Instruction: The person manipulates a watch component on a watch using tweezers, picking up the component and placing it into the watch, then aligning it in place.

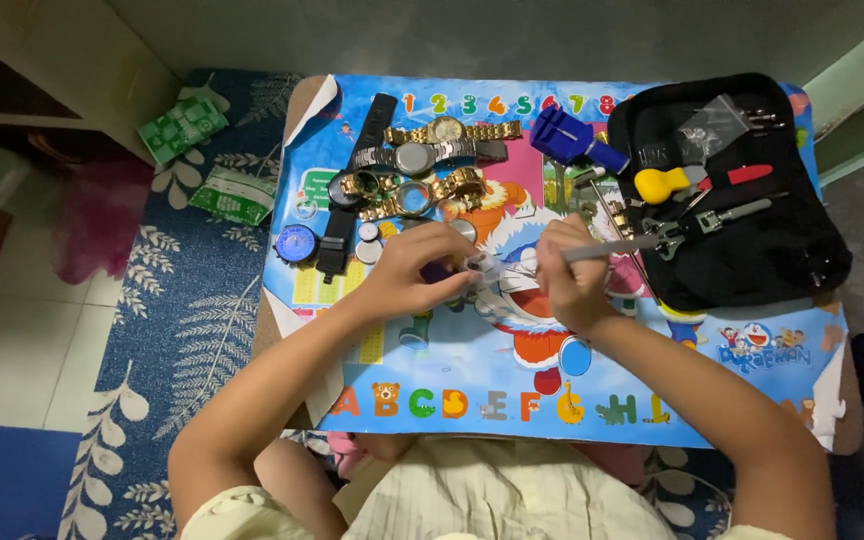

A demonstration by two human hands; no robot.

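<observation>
My left hand [414, 268] pinches a small clear-and-purple watch part [455, 267] against the colourful cartoon table top [472, 350]. My right hand [569, 283] grips a thin grey metal tool [607, 248], its handle slanting up to the right and its tip hidden between my fingers near the small part. Just above my hands lie several wristwatches, gold [452, 131] and silver [420, 157], and loose round watch pieces [368, 232].
An open black tool case [752, 270] at the right holds a yellow-handled tool [660, 184], a red tool and pliers. A blue tool [574, 140] lies beside it. A blue watch face [297, 243] and black strap [337, 235] sit left. Green packets [184, 125] lie on the blue rug.
</observation>
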